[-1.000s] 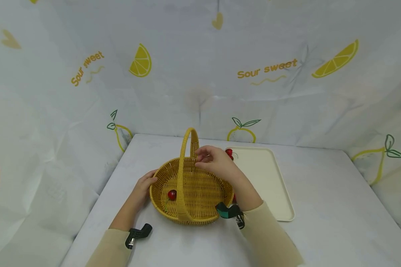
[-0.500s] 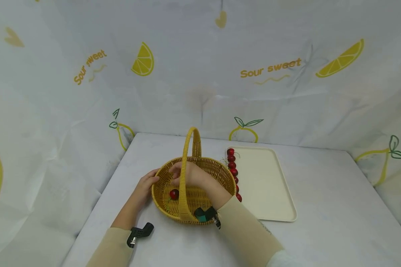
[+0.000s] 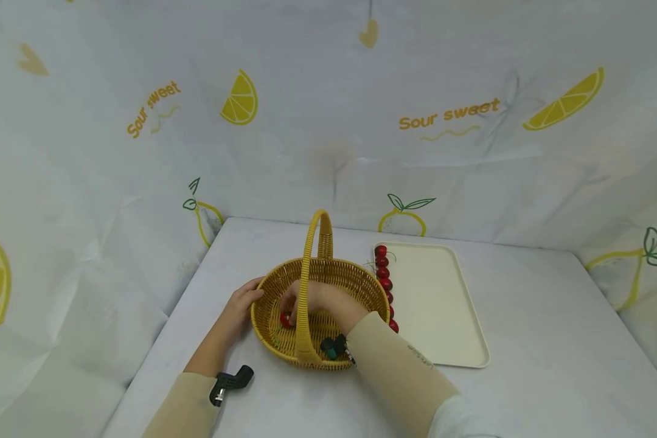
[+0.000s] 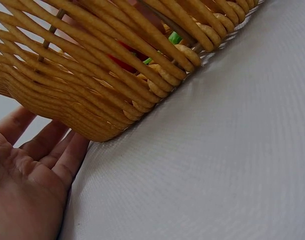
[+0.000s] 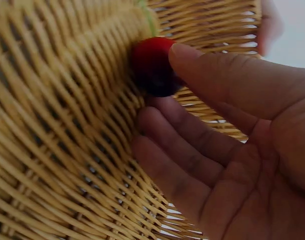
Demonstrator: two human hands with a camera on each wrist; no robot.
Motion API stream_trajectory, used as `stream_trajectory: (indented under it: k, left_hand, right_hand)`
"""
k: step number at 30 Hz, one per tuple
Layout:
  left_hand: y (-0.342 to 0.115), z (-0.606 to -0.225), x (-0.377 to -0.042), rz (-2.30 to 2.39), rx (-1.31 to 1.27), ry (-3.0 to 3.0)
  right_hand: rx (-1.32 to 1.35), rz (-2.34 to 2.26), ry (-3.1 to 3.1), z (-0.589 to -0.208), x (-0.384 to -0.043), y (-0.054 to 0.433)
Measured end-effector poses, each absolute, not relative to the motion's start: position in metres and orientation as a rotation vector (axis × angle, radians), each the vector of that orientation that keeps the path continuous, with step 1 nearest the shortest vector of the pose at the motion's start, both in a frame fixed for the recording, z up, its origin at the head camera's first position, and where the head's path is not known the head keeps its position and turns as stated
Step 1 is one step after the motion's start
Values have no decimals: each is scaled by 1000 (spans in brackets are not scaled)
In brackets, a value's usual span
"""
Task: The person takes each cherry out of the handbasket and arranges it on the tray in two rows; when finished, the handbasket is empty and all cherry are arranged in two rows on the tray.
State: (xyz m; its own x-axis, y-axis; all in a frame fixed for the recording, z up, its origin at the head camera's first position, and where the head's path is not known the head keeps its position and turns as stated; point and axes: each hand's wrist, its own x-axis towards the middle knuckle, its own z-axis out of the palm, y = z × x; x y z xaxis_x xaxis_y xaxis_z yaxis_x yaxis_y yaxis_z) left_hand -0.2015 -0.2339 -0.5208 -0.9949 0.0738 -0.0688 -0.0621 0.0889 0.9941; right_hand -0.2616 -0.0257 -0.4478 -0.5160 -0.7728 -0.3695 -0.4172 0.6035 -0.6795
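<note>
A yellow woven basket [image 3: 350, 272] with a tall arched handle [image 3: 305, 304] stands on the table. My right hand [image 3: 306, 298] reaches down inside it, passing behind the handle in the head view. There it pinches a dark red cherry [image 5: 155, 67], the thumb on its side and the fingers behind it; a green stem [image 5: 151, 17] shows beyond. My left hand [image 3: 241, 304] rests against the basket's left side, near the rim. In the left wrist view its fingers [image 4: 72, 155] lie fairly straight along the outer wall, and bits of the red cherry show through the weave.
To the right of the basket lies a cream rectangular tray [image 3: 432, 304]. Several red cherries [image 3: 383, 273] line its left edge, the nearer ones partly hidden by the basket. A white cloth [image 3: 334, 109] with lemon prints hangs behind the table.
My right hand has moved left and down from the basket's far right rim to its floor and taken hold of the cherry. The left hand keeps its place at the basket.
</note>
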Motion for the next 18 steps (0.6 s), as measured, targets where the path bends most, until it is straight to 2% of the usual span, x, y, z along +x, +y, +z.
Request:
stream_trajectory:
  k: [8, 18]
  left_hand:
    - [-233, -520, -202, 2059, -9, 2247]
    - [-234, -522, -202, 2064, -32, 2237]
  right_hand:
    - [-921, -642, 2176, -467, -269, -35]
    - [-958, -582, 2210, -442, -255, -24]
